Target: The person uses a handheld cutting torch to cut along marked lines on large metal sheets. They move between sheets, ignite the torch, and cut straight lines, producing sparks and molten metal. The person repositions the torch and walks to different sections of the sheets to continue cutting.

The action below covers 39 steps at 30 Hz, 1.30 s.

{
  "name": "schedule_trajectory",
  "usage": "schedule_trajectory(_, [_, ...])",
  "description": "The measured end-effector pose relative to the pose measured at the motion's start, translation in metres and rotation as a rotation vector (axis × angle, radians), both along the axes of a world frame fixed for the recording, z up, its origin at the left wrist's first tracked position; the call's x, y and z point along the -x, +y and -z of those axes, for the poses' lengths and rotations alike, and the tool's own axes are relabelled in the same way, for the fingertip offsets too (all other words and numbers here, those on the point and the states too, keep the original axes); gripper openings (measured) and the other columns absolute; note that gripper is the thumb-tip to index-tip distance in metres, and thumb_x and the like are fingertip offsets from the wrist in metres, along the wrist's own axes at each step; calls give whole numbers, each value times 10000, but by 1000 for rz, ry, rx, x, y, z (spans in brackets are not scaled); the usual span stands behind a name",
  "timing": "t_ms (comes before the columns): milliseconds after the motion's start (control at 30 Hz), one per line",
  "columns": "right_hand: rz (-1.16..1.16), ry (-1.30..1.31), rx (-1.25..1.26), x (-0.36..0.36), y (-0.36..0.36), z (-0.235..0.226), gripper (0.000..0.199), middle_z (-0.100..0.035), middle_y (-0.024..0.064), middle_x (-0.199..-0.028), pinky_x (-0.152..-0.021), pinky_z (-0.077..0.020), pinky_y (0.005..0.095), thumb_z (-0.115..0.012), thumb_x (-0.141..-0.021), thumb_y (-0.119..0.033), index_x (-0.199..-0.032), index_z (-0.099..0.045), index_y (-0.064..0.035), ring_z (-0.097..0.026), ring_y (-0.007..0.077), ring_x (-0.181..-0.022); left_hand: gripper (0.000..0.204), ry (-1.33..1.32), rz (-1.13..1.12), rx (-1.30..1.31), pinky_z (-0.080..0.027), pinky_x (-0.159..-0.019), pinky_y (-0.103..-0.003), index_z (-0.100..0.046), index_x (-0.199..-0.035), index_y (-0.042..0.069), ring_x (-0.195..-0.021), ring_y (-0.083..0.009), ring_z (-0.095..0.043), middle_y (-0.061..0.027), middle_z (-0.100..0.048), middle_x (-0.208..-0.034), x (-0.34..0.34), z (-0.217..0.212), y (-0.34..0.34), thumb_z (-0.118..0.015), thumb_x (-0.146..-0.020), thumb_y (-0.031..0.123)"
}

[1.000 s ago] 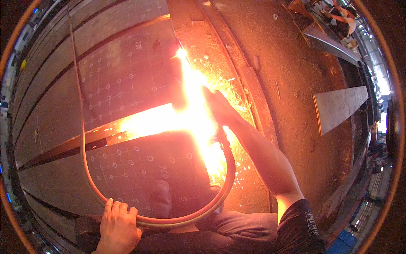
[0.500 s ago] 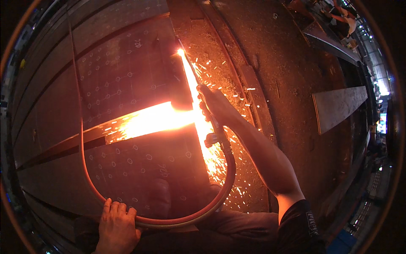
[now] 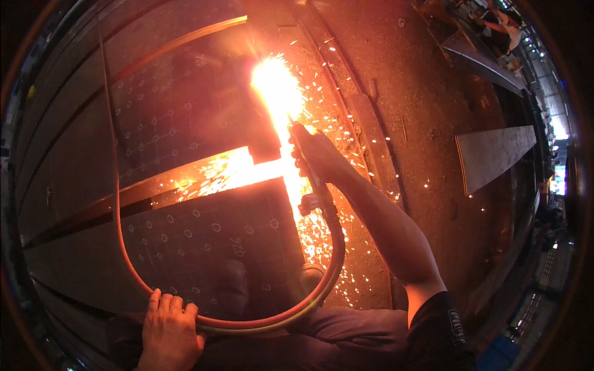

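Note:
My right hand (image 3: pixel 315 151) is closed around the handle of a cutting torch (image 3: pixel 314 201), its valve end toward me. Glare hides the torch's tip at the edge of a dark steel plate (image 3: pixel 167 130) marked with rows of chalk circles. A bright burst of flame and sparks (image 3: pixel 278 86) covers that spot. Nearer me lies a second chalk-marked plate (image 3: pixel 204 238), with sparks glowing in the gap between the two. A red hose (image 3: pixel 260 323) curves from the torch across my lap, a yellowish one beside it. My left hand (image 3: pixel 170 334) is wrapped round the hose at lower left.
Sparks scatter over the brown ground to the right. A long metal rail (image 3: pixel 365 136) runs along there. Farther right lies a tapered steel plate (image 3: pixel 498 157). Another person (image 3: pixel 504 31) is at the far upper right, near a long beam (image 3: pixel 482 65).
The small bright point at the torch's tip has swelled into a large burst of flame and sparks. Sparks spread farther right. Both hands stay nearly in place.

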State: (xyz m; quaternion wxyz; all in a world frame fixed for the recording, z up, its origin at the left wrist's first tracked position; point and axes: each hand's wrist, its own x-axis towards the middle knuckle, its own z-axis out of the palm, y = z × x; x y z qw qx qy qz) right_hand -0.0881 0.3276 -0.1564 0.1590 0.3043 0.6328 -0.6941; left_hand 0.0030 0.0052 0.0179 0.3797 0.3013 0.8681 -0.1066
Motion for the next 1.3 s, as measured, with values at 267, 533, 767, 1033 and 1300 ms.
schedule_trajectory(267, [-6,-102,4,5,-3,5,459,-498,57,-755,-498,-441,328,-498,-882,-487,-953,-530,-35,-487,139,-567,319,-4,11,-19,-317,-1101,-466,-634,-899,1,-1019,-303,-557,-163,-575,-916,1,0,-3,-734,-625,131])
schedule_trajectory(533, [-31,-39,-13,2,-1,2,475,-487,52,-734,-493,-434,310,-466,-906,-498,-961,-525,-30,-486,130,-566,359,-9,38,-1,-313,-1100,-473,-622,-910,8,-1026,-309,-550,-161,-568,-924,2,-3,-2,-762,-623,171])
schedule_trajectory(767, [-56,6,-15,-2,4,14,457,-493,44,-728,-476,-431,306,-458,-921,-482,-959,-526,-32,-491,127,-558,380,-10,53,-19,-314,-1092,-473,-617,-911,22,-1034,-318,-546,-160,-571,-932,3,0,-4,-774,-614,199])
schedule_trajectory(1033, [-65,41,-47,4,3,20,385,-485,40,-712,-464,-418,305,-455,-923,-443,-921,-498,-60,-468,120,-539,401,-20,58,-22,-314,-1092,-477,-618,-932,24,-1039,-326,-548,-165,-579,-949,3,4,-12,-778,-619,219])
schedule_trajectory(1300, [-39,63,-38,-2,0,26,369,-481,38,-679,-450,-411,306,-450,-919,-409,-899,-521,-48,-462,129,-513,377,-10,84,-10,-327,-1082,-478,-627,-922,27,-1036,-327,-554,-166,-590,-950,2,1,-10,-766,-630,220])
